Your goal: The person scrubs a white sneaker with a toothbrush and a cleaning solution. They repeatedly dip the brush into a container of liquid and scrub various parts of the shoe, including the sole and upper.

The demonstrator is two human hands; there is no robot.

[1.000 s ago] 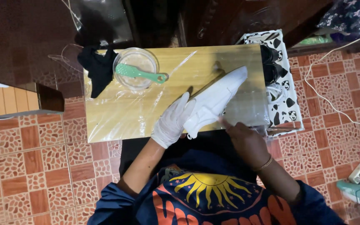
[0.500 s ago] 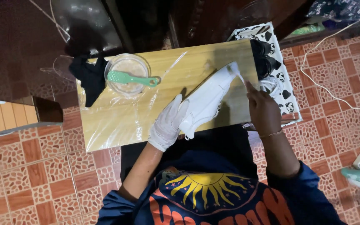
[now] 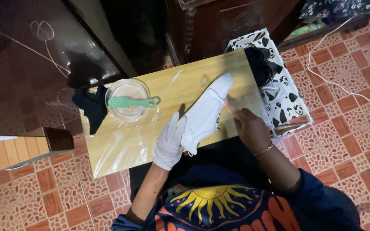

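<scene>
glossy plastic film (image 3: 125, 141), wooden board (image 3: 185, 85)

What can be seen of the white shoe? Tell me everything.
The shoe is a plain white sneaker, smooth like leather or synthetic, with a white sole. It lies slantwise on the plastic-covered wooden board, toe pointing up and right, heel toward the person. The gloved left hand steadies its heel end; the bare right hand touches its side near the toe with the fingertips. A short white loop or lace end shows at the heel. It looks clean.
</scene>
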